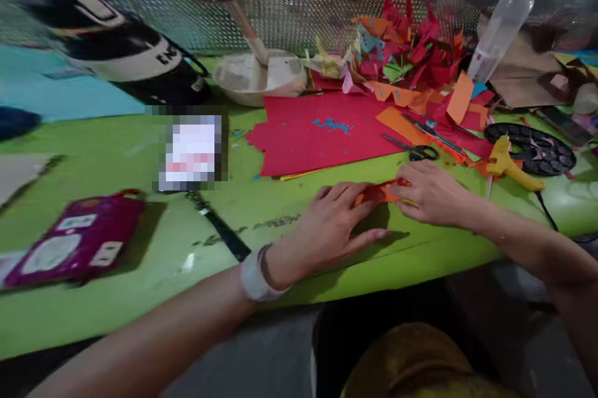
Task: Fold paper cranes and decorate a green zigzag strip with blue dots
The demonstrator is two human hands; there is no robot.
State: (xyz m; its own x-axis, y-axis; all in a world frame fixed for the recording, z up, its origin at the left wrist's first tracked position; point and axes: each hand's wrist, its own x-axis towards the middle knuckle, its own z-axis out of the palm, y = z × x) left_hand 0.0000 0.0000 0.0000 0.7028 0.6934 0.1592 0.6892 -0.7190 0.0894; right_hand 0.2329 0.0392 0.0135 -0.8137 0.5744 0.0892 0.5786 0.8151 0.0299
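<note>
A small folded strip of orange paper (384, 191) lies low over the green table between my hands. My left hand (334, 217), with a pale band at the wrist, has its fingers curled over the paper's left end; its thumb points right, below the strip. The right end is pinched in the fingers of my right hand (430, 194), which partly cover it. Just beyond the right hand rest black-handled scissors (423, 152) and a craft knife (434, 133). A red paper sheet (299, 142) with small blue bits on it lies beyond the left hand.
At the back is a heap of cut and folded coloured paper (411, 55). A yellow glue gun (509, 164) and a black round tray (563, 158) sit right. Left are a maroon pouch (88, 236), a blurred-out badge with a lanyard (219, 227) and a black bottle (135, 55).
</note>
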